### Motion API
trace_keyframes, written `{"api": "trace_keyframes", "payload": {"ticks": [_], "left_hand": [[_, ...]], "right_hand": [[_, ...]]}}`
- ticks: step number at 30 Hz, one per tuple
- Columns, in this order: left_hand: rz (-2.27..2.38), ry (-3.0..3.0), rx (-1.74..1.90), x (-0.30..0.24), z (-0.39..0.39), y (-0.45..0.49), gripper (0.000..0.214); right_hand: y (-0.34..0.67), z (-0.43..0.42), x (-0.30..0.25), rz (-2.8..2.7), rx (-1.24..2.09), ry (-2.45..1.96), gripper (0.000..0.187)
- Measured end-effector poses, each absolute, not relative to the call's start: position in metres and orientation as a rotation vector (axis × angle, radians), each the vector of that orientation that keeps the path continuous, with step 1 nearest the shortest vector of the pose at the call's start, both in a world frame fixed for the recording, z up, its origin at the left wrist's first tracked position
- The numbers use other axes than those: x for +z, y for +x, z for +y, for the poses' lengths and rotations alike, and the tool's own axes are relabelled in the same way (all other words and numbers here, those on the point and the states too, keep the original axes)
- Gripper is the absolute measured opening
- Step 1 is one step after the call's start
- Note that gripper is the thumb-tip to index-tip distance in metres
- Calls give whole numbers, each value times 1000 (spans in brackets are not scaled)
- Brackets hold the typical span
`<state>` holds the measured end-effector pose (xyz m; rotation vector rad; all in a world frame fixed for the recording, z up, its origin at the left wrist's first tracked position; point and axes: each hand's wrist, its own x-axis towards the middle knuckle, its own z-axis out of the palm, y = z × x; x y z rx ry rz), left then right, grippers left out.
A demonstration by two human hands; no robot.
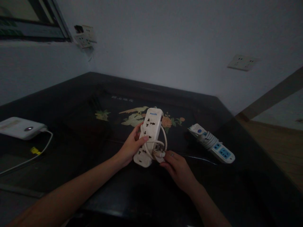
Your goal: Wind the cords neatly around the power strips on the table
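Over the middle of the dark table (113, 192), in front of its painted bird and flowers, I have the white power strip (153, 123) slanted, its branded end pointing away from me; I can't tell whether its near end rests on the tabletop. My left hand (133, 145) is clamped on its left edge, thumb laid across the face. My right hand (178, 168) has its fingers closed on the plug (160, 154), just beside the strip's lower right edge.

As far as I can judge, the cord work is partway along. The white cord (166, 140) already passes around the strip's middle and lower part, but its loops are loose, one bowing well out on the right. The plug is in my fingers rather than fastened, so the loose turns and the plug's end look unsettled; whether I'm winding or unwinding, I can't tell. Off to my right, the strip with blue sockets (224, 153) lies apart from my hands, its grey cord (211, 142) bundled snugly around it.
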<state>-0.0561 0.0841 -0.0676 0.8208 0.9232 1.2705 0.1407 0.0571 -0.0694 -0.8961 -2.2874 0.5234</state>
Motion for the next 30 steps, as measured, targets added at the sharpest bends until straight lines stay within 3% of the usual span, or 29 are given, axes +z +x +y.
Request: {"api": "trace_keyframes", "payload": {"ticks": [10,22,30], "left_hand": [[885,826,1384,-72,85,-59,72],[819,1368,1328,-80,91,-68,77],[872,1669,1351,-82,90,-72,69]], "right_hand": [[148,61,-57,-2393,599,-999,23],[145,59,-51,-2520,685,-1321,22],[133,56,-58,-2456,535,-1609,19]]}}
